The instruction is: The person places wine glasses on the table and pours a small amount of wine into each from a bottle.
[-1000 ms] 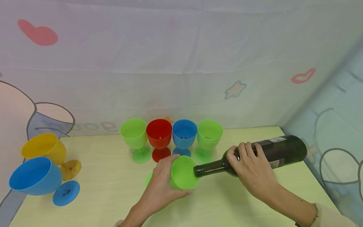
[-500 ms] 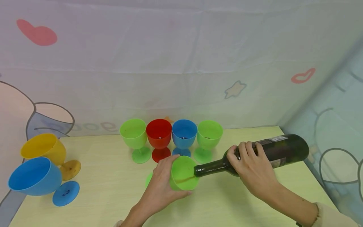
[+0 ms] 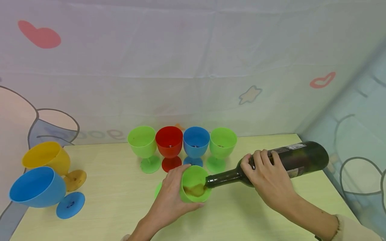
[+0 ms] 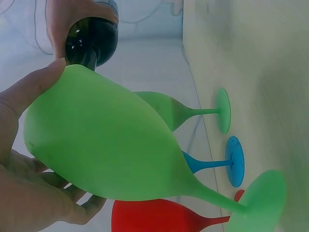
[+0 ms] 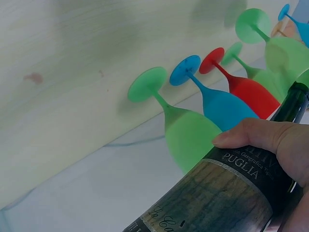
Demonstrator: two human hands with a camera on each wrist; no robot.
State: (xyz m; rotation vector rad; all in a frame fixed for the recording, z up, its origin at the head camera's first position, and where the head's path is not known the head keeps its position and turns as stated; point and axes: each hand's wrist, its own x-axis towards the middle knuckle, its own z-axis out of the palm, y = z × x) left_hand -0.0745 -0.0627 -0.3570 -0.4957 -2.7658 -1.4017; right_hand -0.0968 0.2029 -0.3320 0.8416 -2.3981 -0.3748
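Observation:
My left hand (image 3: 173, 194) grips the bowl of a light green goblet (image 3: 193, 174), tilted toward the bottle, thumb on the near side and fingers round the far side. A brownish liquid (image 3: 195, 190) lies inside the bowl. In my right hand (image 3: 269, 180) is a dark glass wine bottle (image 3: 301, 159), held round its shoulder and tipped with the neck pointing left. Its mouth is right at the goblet's rim. The right wrist view shows the bottle's label (image 5: 217, 193) and my thumb across it. In the left wrist view the goblet's stem and foot (image 4: 258, 203) show.
Behind my hands stands a row of goblets: green (image 3: 142, 142), red (image 3: 169, 142), blue (image 3: 196, 142) and green (image 3: 223, 144). At the left are a yellow goblet (image 3: 48, 157) and a blue goblet (image 3: 39, 187). A printed cloth (image 3: 193, 67) hangs behind the pale table (image 3: 114, 201).
Liquid has begun to run from the bottle, first as a thin stream, and now pools in the green goblet. The bottle's base has risen slightly; the left hand stays put.

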